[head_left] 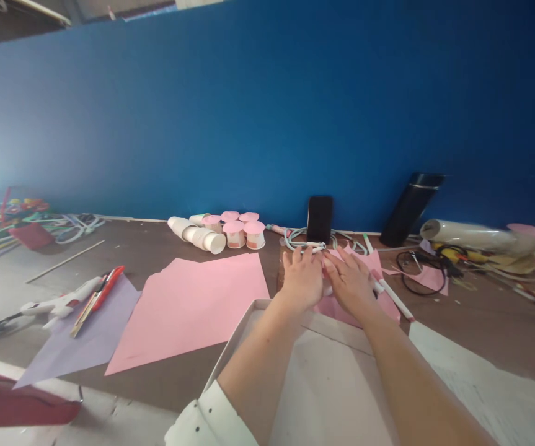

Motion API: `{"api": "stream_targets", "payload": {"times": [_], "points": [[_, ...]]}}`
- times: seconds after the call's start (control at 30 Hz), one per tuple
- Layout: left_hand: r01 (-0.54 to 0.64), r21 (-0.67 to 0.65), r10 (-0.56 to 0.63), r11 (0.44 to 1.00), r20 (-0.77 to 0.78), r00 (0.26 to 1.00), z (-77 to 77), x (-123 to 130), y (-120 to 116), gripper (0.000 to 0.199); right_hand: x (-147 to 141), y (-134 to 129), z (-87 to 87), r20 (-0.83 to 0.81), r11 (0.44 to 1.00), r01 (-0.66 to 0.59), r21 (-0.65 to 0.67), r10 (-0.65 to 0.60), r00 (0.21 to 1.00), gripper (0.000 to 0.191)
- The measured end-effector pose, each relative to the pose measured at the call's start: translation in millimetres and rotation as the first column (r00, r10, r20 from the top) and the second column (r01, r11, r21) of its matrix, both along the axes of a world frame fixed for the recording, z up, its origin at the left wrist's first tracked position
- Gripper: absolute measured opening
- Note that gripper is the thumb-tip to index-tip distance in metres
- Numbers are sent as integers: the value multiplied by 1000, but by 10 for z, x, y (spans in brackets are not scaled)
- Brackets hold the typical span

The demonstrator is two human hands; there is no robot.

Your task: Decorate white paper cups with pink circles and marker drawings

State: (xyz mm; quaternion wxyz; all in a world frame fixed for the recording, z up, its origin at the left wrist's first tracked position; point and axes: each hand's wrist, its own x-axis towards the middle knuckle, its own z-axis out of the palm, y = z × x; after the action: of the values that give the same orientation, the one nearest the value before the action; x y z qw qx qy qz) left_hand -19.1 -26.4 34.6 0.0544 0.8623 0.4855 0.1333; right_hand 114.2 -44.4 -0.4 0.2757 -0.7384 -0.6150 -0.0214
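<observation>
Lower centre of frame: white tray (pixel 327 384) beneath both forearms. Its rim is best kept from levering the wrists up; light, even pressure should spare the thin pink sheet (pixel 339 311) creases. Sheet lies right of centre, beyond the tray, partly under the hands. White marker (pixel 397 300) at its right edge; worth keeping the right wrist off it, since it could roll. Left hand (pixel 302 279) palm down, fingers spread; right hand (pixel 351 282) angled inward beside it, fingers extended. Thumbs obscured: cannot tell if either pinches anything. Farther up: black phone (pixel 320 218), upright.
</observation>
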Motion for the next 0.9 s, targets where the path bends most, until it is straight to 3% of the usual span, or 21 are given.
{"api": "stream_targets", "payload": {"times": [0.33, 0.57, 0.7, 0.8, 0.9], "points": [[-4, -9, 4, 1000, -13, 1000, 10, -1, 5, 56, 19, 6, -9, 4, 1000, -1, -5, 1, 1000, 53], [11, 30, -11, 999, 12, 1000, 7, -11, 14, 58, 96, 31, -101, -50, 978, -48, 204, 59, 997, 55], [18, 28, -19, 999, 13, 1000, 9, -9, 39, 63, 217, -17, -28, -162, 948, -10, 317, 64, 985, 55], [28, 6, -28, 1000, -16, 999, 5, -5, 51, 64, 276, -60, 52, -238, 944, 39, 327, 43, 970, 59], [30, -1, -30, 1000, -29, 999, -1, 0, 52, 65, 275, -85, 102, -246, 946, 5, 323, 79, 966, 61]]}}
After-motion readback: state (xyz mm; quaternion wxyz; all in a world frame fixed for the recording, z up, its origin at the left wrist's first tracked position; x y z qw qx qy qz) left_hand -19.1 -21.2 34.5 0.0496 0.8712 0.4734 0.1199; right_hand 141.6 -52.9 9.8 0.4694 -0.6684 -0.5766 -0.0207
